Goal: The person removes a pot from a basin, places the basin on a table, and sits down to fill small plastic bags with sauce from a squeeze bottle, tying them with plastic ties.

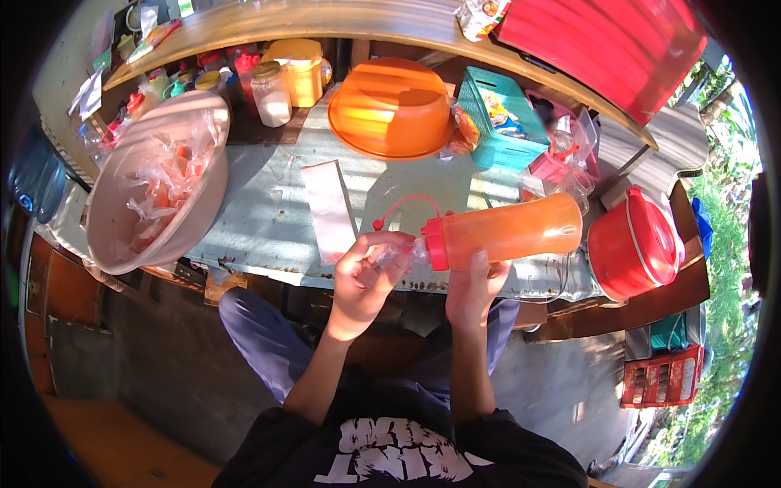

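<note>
My right hand (479, 280) grips a squeeze bottle (512, 230) of orange liquid, lying sideways over the table's front edge. Its red cap points left, with a small stopper on a looped strap above. My left hand (366, 274) pinches a clear plastic bag (390, 255) at the bottle's nozzle; the nozzle tip is hidden by plastic and fingers. Just behind my left hand, a white paper strip (329, 204) lies on the worn pale tabletop (262, 207). To the left stands a large oval pale basin (116, 207) holding several clear bags with orange contents.
Behind are an orange basin (390, 110), a teal basket (506, 143), a pink basket (555, 168) and a glass jar (270, 97). A red lidded container (634, 244) stands at the right. A wooden shelf (341, 21) spans the back, above the tabletop.
</note>
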Available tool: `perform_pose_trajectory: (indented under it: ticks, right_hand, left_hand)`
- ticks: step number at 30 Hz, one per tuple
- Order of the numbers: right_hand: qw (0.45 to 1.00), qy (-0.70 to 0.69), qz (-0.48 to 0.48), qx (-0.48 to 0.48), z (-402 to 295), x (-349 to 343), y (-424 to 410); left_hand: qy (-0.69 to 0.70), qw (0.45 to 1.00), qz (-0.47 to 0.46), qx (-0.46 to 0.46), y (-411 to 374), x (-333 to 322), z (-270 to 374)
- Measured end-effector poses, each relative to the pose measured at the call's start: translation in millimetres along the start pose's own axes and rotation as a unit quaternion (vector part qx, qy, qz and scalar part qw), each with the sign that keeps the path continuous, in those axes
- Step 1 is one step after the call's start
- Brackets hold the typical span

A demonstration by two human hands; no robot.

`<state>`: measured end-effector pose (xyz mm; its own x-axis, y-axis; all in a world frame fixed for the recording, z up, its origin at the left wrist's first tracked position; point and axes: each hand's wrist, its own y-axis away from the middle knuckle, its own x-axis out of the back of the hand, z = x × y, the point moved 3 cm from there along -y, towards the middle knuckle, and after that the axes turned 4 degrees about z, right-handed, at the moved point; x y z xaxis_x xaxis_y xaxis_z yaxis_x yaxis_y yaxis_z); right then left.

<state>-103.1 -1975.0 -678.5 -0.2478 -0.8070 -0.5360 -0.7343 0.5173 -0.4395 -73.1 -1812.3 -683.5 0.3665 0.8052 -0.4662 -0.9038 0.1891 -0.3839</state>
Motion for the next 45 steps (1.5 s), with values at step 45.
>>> perform_pose_trajectory:
  ticks: [45]
  right_hand:
    - [0.992,0.077,-0.099,-0.014,-88.4,-88.0,-96.2]
  left_hand:
    - [0.062,0.983,-0.129,0.112,-43.8,-37.7,21.5]
